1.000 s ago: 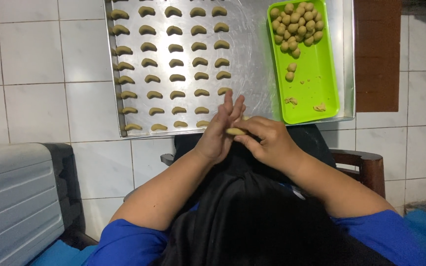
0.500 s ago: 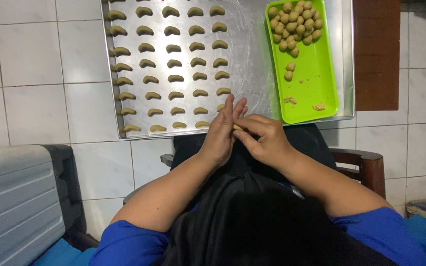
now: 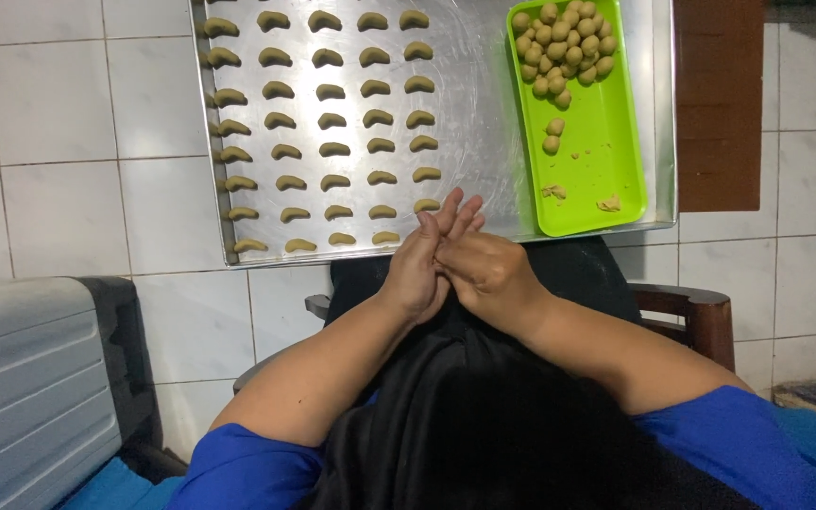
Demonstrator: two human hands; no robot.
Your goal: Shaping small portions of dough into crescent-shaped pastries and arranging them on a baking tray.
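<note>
Pressed palm to palm: left hand (image 3: 416,269) flat with fingers straight, right hand (image 3: 491,276) curled against it. Cannot tell whether either closes on a dough piece; none showing between them, so any piece in work judged hidden inside the palms.

Just beyond the fingertips: near rim of a metal baking tray (image 3: 493,142), with the closest crescent-shaped dough pieces (image 3: 332,123) almost touching the left fingertips. Further beyond and to the right of the grip: a green plastic tray (image 3: 606,170) lying on the metal one, dough balls (image 3: 564,47) heaped at its far end.

Best handled, judging from this: keep pressure light and even, roll with the palms rather than the fingertips, taper both ends alike to match the rows, and stay clear of the finished crescents nearby.

Against a second ago: then a pale dough piece visible at the right fingertips, now covered; left fingers then splayed, now closer together; hands at much the same spot by the tray's near rim.
</note>
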